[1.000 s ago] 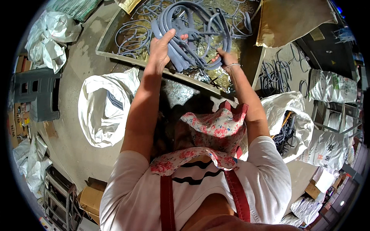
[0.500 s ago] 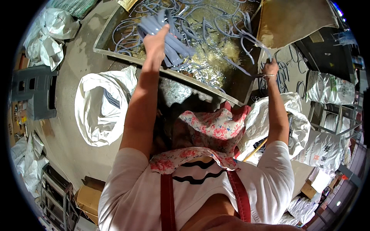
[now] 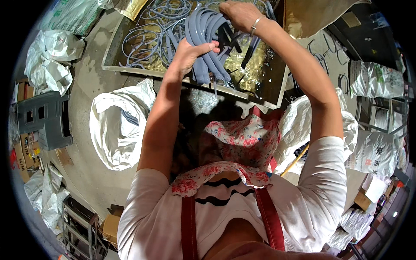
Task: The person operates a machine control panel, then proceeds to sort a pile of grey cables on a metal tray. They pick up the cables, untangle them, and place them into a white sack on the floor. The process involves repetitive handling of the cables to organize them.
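Note:
My left hand [image 3: 187,55] is closed around a thick bundle of glossy grey rubber-like strips [image 3: 201,65], bent over at the top with their ends hanging down. The bundle is above the near side of a wide metal-rimmed tank [image 3: 143,71] of shallow water. My right hand [image 3: 240,15], wearing a bracelet, reaches across to the bundle's upper right. Its fingers are curled beside the strips; what they pinch is hidden. Darker strips [image 3: 249,54] hang below it. Many loose grey strips [image 3: 141,47] lie looped and tangled in the tank.
An open white sack [image 3: 97,134] with grey strips inside stands at left, another white sack [image 3: 292,130] under my right arm. A grey plastic stool [image 3: 45,119] is far left. A brown sheet [image 3: 320,15] covers the back right; more strips [image 3: 331,47] lie beyond the tank's right side.
My right hand has swung from the tank's right edge, where it held a strip, inward to the bundle. My left hand has moved slightly right and nearer, still holding the bundle.

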